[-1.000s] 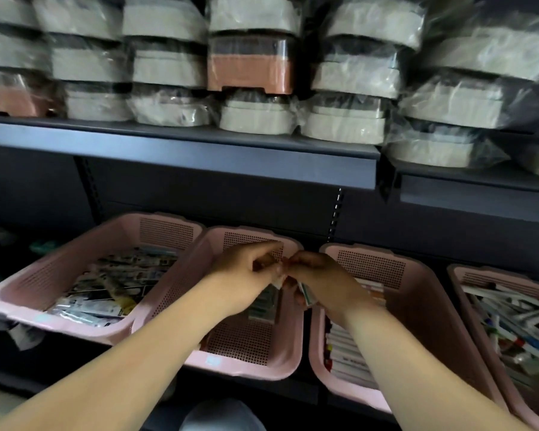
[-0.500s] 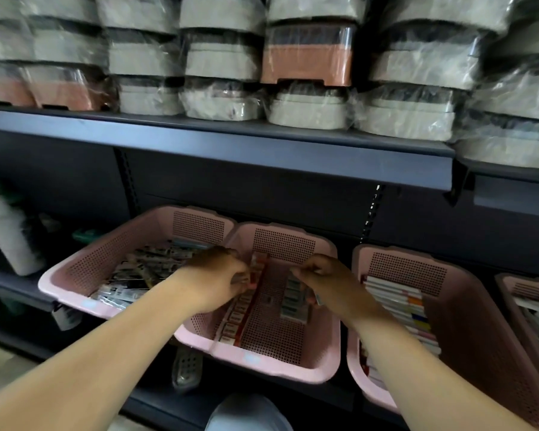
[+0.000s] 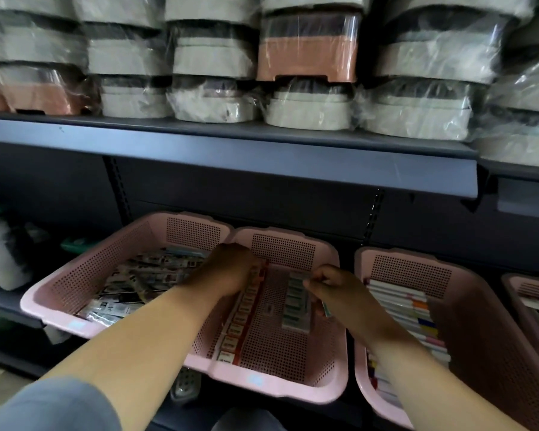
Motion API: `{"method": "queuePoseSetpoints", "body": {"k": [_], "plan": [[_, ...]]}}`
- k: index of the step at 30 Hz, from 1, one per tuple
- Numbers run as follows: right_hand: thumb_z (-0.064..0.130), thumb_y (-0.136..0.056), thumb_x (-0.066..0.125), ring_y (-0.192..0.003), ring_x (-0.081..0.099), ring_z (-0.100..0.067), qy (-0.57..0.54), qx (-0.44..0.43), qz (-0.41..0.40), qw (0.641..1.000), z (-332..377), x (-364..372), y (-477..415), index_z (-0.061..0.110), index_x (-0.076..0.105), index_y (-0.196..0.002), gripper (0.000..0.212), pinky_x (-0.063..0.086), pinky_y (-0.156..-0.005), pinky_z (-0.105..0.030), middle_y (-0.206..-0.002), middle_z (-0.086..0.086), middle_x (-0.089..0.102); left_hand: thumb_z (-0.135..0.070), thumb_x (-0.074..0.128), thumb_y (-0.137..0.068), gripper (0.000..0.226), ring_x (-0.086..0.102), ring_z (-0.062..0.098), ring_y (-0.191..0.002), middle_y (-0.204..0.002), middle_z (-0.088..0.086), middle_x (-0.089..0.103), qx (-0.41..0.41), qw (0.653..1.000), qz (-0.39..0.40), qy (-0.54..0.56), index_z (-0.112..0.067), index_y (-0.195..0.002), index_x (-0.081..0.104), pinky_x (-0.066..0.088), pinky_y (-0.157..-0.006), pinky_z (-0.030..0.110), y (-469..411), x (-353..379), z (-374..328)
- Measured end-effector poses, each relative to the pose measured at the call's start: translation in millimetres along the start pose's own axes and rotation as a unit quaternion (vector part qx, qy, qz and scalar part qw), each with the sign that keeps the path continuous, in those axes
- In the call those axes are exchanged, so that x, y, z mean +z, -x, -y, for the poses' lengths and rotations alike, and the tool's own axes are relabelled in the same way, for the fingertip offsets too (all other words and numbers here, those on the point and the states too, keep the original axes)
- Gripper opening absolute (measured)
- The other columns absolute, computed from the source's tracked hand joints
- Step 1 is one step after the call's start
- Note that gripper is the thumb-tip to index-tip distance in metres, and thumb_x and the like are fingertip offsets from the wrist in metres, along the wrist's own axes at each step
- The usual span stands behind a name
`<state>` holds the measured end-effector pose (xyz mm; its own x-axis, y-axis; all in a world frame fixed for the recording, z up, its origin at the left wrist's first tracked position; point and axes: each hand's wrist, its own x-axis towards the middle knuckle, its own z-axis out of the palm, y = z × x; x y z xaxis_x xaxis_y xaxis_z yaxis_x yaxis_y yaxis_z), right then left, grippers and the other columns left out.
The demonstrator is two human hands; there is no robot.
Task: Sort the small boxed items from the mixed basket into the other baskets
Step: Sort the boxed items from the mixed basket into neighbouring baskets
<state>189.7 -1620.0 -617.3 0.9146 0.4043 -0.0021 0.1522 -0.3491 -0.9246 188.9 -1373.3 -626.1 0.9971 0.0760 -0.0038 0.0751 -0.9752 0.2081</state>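
Mixed-items pink perforated plastic basket [image 3: 59, 293] sat left of the fingers. Left hand [image 3: 227, 272] curled over the head of the red-labelled box row [image 3: 240, 318], its grip hidden, cannot tell. Right hand [image 3: 333, 290] pinched a small green-edged cardboard box [image 3: 325, 307] just right of the grey-labelled box row [image 3: 294, 301]. Probably light, stiff card; pinch the long edges.

**Pink plastic, dark metal, shiny film**

The baskets [image 3: 262, 390] are pink moulded plastic, matt, with smooth rims. Their walls and floors are pierced in fine grids of small holes. The boxes [image 3: 240, 318] in them look like printed card with a slight sheen. The shelf [image 3: 262, 154] is dark painted metal, smooth and dull, with faint scuffs along its front lip. Its slotted upright [image 3: 372, 213] has the same finish. The tubs [image 3: 305, 57] are beige and salmon plastic, each under clear, crinkled, glossy film [image 3: 417, 110]. The sleeve [image 3: 53, 405] is soft grey-blue cloth.
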Motion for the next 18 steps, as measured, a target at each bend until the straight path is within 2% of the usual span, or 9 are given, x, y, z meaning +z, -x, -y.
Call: {"method": "queuePoseSetpoints", "body": {"k": [2,5,9,12,15,18], "plan": [[0.021,-0.094,0.065,-0.051,0.055,-0.016,0.002,0.001,-0.004,1.000,-1.6,-0.4,-1.1,0.011,0.067,-0.084,0.015,0.042,-0.054,-0.026,-0.061,-0.007,0.061,-0.056,0.054,-0.096,0.032,0.066,0.009,-0.084,-0.094,-0.013,0.072,-0.032,0.998,0.023,0.052,-0.036,-0.100,0.078,0.050,-0.075,0.027,-9.4,1.5,-3.2],[0.021,-0.095,0.064,-0.053,0.055,-0.018,0.004,-0.004,-0.004,1.000,-1.6,-1.5,-0.7,0.009,0.066,-0.083,0.017,0.042,-0.054,-0.026,-0.061,-0.009,0.061,-0.050,0.061,-0.084,0.023,0.072,0.010,-0.073,-0.077,-0.012,0.074,-0.081,0.988,0.036,0.126,-0.036,-0.082,0.078,0.058,-0.071,0.030,-14.3,3.5,-8.6],[0.023,-0.095,0.064,-0.053,0.055,-0.016,0.003,0.003,-0.005,1.000,-1.5,-2.5,-1.6,0.011,0.066,-0.082,0.018,0.041,-0.053,-0.024,-0.060,-0.007,0.061,-0.037,0.065,-0.080,0.018,0.075,0.011,-0.068,-0.076,-0.009,0.077,-0.155,0.948,0.014,0.279,-0.030,-0.084,0.080,0.061,-0.069,0.034,-15.2,6.3,-13.0],[0.022,-0.095,0.064,-0.052,0.055,-0.015,0.003,0.007,-0.006,1.000,-2.0,-2.9,-2.9,0.010,0.067,-0.083,0.018,0.041,-0.054,-0.025,-0.058,-0.006,0.060,-0.034,0.062,-0.077,0.025,0.076,0.011,-0.070,-0.079,-0.008,0.078,-0.170,0.915,0.005,0.367,-0.033,-0.094,0.080,0.063,-0.071,0.037,-16.1,9.1,-11.4],[0.023,-0.096,0.063,-0.053,0.056,-0.016,0.001,0.008,-0.005,1.000,-0.7,-4.3,-0.8,0.009,0.067,-0.085,0.019,0.042,-0.055,-0.025,-0.060,-0.007,0.061,-0.036,0.060,-0.074,0.030,0.077,0.014,-0.070,-0.080,-0.007,0.079,-0.191,0.901,-0.002,0.390,-0.035,-0.096,0.080,0.064,-0.072,0.039,-13.2,8.6,-13.3],[0.024,-0.096,0.064,-0.053,0.057,-0.018,-0.004,0.008,-0.004,1.000,-2.1,-4.7,-0.5,0.012,0.066,-0.081,0.019,0.043,-0.057,-0.030,-0.061,-0.010,0.063,-0.035,0.059,-0.076,0.025,0.077,0.015,-0.067,-0.076,-0.006,0.078,-0.213,0.895,-0.008,0.392,-0.032,-0.089,0.081,0.064,-0.072,0.040,-10.1,6.5,-17.4]]}}
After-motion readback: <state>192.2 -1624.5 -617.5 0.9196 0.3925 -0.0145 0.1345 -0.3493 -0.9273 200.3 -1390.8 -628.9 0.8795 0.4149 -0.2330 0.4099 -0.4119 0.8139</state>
